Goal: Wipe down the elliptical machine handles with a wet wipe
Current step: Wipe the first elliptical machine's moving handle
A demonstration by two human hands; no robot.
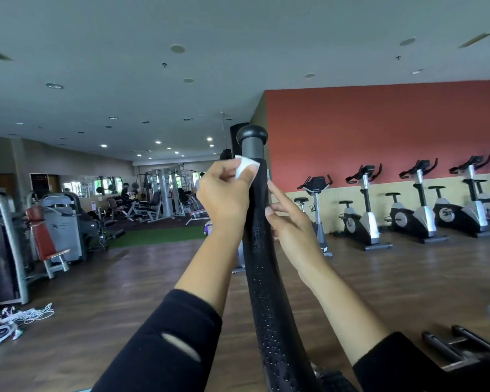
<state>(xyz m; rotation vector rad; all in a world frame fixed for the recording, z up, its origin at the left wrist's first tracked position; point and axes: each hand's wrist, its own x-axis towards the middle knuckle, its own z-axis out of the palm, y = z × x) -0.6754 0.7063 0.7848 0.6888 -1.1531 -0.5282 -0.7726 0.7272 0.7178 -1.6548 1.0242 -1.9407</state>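
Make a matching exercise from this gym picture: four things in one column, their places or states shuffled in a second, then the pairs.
Column one:
1. wet wipe
2. right hand
3. exercise bikes
4. white cables

Column two:
a. in a row along the red wall
b. lying on the floor at far left
c. pinched by the left hand near the top of the handle
d. fingers straight, touching the handle's right side

Pairs: 1-c, 2-d, 3-a, 4-b
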